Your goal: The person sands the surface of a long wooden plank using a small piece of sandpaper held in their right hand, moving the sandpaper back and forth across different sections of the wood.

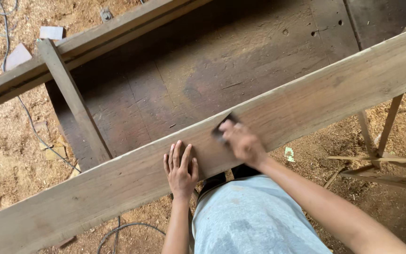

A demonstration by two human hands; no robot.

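Observation:
A long bare wooden plank [306,99] runs slantwise across the view, from lower left to upper right. My left hand [181,165] lies flat on it, palm down, fingers together and pointing away from me. Just to the right, my right hand [241,141] is blurred and presses a small dark piece, which looks like sandpaper [222,126], against the plank's face. My grey-clothed body sits below the plank, between my two arms.
Under the plank stands a dark, worn wooden bench top [203,75] with a leg [74,99] and a rail [90,40] at the left. Sawdust covers the ground. A cable [34,127] trails at the left; thin wooden struts [386,141] stand at the right.

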